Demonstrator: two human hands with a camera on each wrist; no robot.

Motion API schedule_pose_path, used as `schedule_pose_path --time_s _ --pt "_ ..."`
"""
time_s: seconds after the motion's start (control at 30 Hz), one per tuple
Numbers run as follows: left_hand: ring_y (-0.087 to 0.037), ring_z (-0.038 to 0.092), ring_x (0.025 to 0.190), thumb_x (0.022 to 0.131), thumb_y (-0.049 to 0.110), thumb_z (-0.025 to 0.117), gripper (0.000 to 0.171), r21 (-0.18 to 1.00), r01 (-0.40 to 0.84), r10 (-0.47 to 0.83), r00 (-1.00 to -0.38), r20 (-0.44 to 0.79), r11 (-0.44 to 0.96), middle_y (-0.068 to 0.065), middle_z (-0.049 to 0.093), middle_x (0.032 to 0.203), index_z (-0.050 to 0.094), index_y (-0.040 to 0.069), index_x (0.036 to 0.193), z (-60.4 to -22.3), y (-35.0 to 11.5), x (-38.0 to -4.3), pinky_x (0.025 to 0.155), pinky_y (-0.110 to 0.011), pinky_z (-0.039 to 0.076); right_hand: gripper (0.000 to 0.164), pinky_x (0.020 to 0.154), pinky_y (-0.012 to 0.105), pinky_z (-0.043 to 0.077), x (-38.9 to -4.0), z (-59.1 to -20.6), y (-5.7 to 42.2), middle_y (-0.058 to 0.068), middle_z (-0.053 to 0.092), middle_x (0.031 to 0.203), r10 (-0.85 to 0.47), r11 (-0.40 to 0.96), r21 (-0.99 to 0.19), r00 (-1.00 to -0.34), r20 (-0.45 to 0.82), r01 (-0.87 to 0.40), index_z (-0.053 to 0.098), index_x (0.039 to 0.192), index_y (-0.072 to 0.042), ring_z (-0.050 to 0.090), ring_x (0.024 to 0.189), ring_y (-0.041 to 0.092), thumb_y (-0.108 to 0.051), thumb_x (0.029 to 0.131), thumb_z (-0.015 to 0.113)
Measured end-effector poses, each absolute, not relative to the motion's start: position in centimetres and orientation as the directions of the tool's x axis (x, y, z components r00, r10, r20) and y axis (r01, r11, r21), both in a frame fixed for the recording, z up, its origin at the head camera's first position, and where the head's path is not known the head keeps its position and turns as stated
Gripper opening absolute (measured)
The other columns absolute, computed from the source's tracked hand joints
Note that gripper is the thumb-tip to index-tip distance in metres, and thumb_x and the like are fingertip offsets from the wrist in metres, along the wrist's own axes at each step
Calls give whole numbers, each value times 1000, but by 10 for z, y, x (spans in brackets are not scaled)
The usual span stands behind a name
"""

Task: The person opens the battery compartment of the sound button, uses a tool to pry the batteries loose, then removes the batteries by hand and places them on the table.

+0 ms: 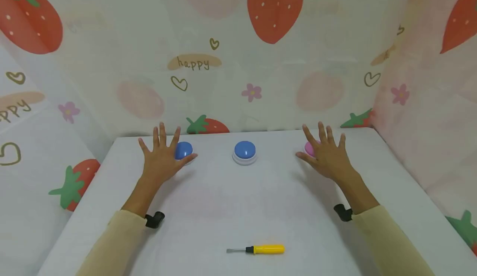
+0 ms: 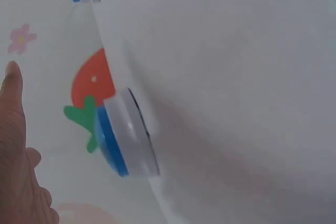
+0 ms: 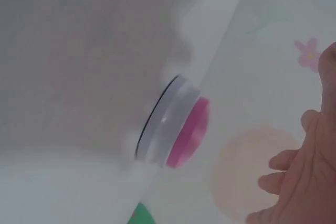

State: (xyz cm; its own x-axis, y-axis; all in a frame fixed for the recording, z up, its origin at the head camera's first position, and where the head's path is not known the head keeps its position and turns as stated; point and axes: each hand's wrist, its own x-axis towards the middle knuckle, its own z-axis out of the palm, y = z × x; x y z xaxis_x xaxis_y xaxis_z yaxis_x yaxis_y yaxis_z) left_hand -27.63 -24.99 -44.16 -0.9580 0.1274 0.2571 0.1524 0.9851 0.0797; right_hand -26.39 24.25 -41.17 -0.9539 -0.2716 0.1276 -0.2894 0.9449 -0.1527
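My left hand [image 1: 160, 160], fingers spread, hovers above the table by a blue push button [image 1: 184, 150] on a white base, partly covering it in the head view. The left wrist view shows a gap between that button [image 2: 113, 137] and the hand [image 2: 18, 161]. Likewise spread, my right hand [image 1: 328, 156] is held over a pink push button [image 1: 310, 148], which it partly hides. In the right wrist view the pink button [image 3: 190, 134] stands apart from the hand [image 3: 304, 171]. Neither hand holds anything.
Between the hands, a second blue button [image 1: 244, 151] stands on the white table [image 1: 242, 201]. A yellow-handled screwdriver [image 1: 266, 249] lies near the front, tip pointing left. Strawberry-printed cloth [image 1: 272, 69] hangs behind the table and at both sides.
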Motion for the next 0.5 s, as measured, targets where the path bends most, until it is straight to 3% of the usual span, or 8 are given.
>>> schedule_pose_path --time_s 0.2,0.33,0.43,0.5 --pt "-41 -7 154 86 85 43 105 98 224 195 -949 247 969 -26 -7 166 12 22 165 -426 -217 -284 111 -78 -8 89 112 78 -2 -267 -406 224 29 1 166 -308 902 -293 -948 78 -317 -4 164 -23 4 151 50 -67 101 41" --pt "-40 -3 155 87 82 48 105 126 264 236 -950 203 956 -25 -2 167 12 22 165 -419 -193 -289 116 -75 5 97 115 75 0 -273 -407 204 27 4 166 -321 876 -372 -947 28 -308 -4 164 -19 5 153 46 -64 98 51" --pt "-41 7 154 89 79 50 103 138 302 280 -947 159 943 -26 8 166 12 20 165 -420 -177 -293 117 -69 20 100 117 72 2 -276 -411 189 24 8 167 -333 855 -424 -943 -8 -298 -2 164 -16 6 154 42 -59 97 58" --pt "-45 21 151 89 77 52 102 157 320 302 -945 127 934 -27 12 166 14 20 164 -423 -168 -297 114 -65 31 100 118 70 5 -279 -413 179 21 12 168 -342 847 -441 -940 -23 -297 0 164 -13 9 154 40 -57 97 61"
